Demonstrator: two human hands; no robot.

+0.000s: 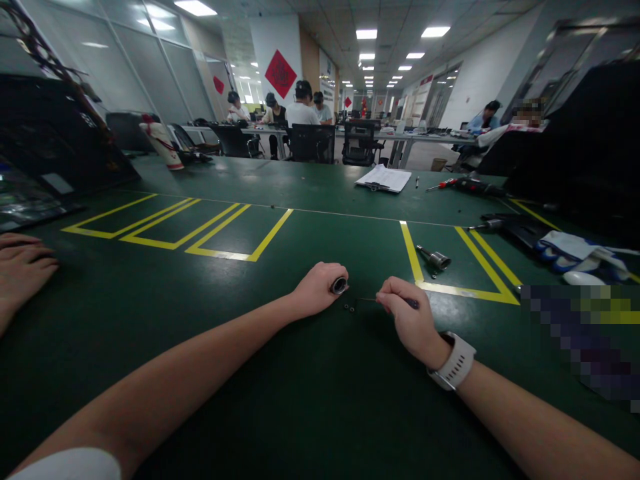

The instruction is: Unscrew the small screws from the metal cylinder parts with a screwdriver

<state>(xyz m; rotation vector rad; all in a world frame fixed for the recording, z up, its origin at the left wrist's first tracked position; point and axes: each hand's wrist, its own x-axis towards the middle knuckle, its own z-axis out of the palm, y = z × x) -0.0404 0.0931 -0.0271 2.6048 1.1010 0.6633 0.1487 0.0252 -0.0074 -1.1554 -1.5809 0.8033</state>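
My left hand (316, 289) rests on the green table (300, 373), fingers curled round a small metal cylindrical part (339, 285). My right hand (407, 319), with a white watch on its wrist, is closed on a thin screwdriver (395, 301) whose tip points left toward a few tiny dark screws (351, 307) lying between my hands. A metal socket-like part (436, 259) lies just beyond my right hand inside a yellow-taped box.
Another person's hands (23, 263) rest at the far left edge. A clipboard with papers (384, 178), a red-handled screwdriver (443, 185), a power driver (477, 188) and blue-white gloves (580, 253) lie to the right. Dark cases stand at both sides. People sit at far desks.
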